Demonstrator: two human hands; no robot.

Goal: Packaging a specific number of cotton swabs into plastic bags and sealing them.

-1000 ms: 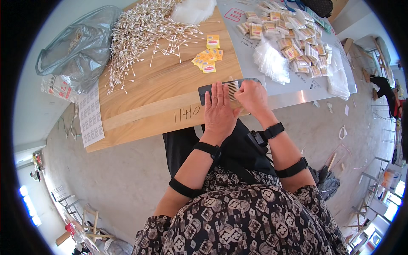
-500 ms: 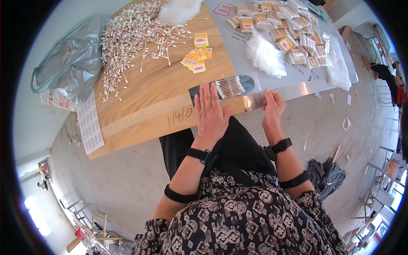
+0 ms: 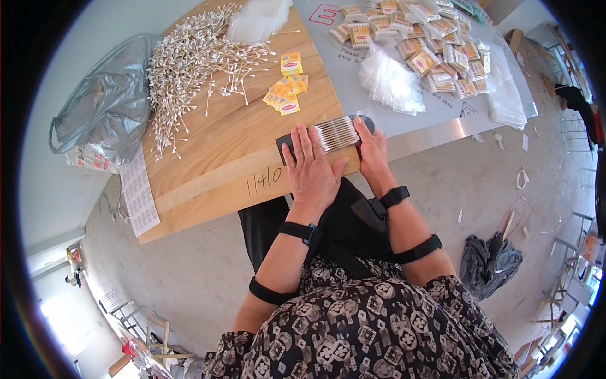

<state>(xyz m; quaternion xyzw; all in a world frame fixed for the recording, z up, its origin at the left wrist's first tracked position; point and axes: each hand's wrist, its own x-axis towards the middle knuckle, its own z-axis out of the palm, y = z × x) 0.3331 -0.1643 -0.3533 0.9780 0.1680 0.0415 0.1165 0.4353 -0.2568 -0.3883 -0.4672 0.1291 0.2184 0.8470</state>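
A row of white-tipped cotton swabs (image 3: pixel 338 134) lies side by side on a dark flat board with a rounded end, at the table's near edge. My left hand (image 3: pixel 309 167) lies flat over the board's left part, fingers stretched and thumb spread, its fingertips beside the swabs. At the right end of the row, my right hand (image 3: pixel 374 151) stands with extended fingers against the board and the last swabs; part of its grip side is hidden. Behind the board are a small stack of yellow cards (image 3: pixel 291 64) and a few fanned yellow cards (image 3: pixel 285 95).
Loose cotton swabs (image 3: pixel 189 69) form a big heap at the far left, beside a grey plastic bag (image 3: pixel 104 91). Small filled swab packs (image 3: pixel 435 50) pile up at the far right, near clear empty bags (image 3: pixel 391 82). A printed label sheet (image 3: pixel 140 192) hangs over the table's left edge.
My right hand has moved left from beyond the table's edge to the right end of the swab row. The left hand stays on the board. The whole view has shifted slightly.
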